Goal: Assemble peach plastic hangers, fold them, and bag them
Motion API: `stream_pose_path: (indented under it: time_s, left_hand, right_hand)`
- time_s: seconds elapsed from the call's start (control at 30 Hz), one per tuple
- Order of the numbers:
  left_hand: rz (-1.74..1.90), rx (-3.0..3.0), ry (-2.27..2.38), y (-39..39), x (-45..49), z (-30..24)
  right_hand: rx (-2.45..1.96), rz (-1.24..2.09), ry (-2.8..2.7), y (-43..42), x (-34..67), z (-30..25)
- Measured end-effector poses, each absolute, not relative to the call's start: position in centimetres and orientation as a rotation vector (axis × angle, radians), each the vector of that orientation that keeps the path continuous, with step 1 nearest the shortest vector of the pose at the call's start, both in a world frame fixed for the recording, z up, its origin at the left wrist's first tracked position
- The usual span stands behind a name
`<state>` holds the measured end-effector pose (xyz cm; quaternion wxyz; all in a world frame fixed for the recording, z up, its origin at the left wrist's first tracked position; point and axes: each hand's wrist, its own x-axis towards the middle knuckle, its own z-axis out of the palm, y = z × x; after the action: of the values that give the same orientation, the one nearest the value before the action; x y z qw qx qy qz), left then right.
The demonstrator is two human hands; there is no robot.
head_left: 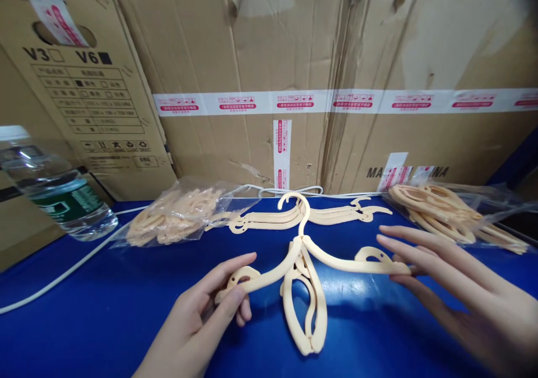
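Note:
A cream plastic folding hanger (273,274) has its two arms spread wide and its hook pointing up and away from me. My left hand (205,305) pinches the end of its left arm between thumb and fingers, beside a notched end piece. At the tip of the other arm, my right hand (458,288) grips with the thumb below and the fingers stretched above. Under the hanger's middle lies a folded hanger (320,305) in a narrow loop on the blue table (126,322). Behind the hook, several spread hangers (269,219) lie stacked together.
Clear bags of cream hanger parts lie at left (176,215) and right (445,210). A water bottle (67,199) stands far left. A white cable (63,280) runs along the left and back. Cardboard boxes (247,154) wall off the back.

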<state>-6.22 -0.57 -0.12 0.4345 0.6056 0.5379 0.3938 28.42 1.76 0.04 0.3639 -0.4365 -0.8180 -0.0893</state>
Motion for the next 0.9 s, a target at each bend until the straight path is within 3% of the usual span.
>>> stream_pose_path:
  time_s: [0.43, 0.7, 0.9]
  left_hand:
    - [1.377, 1.088, 1.336, -0.6, -3.7, 1.5]
    - [1.283, 1.213, 1.119, -0.8, -3.4, -0.1]
    - [1.15, 1.226, 1.027, -1.5, -3.4, -0.8]
  right_hand:
    - [-1.223, 0.719, -1.873, 2.2, 26.4, 2.1]
    - [-1.129, 1.198, -1.422, 1.5, 23.9, 1.1]
    - [-1.014, 1.393, -1.41, 0.0, 23.1, 0.2]
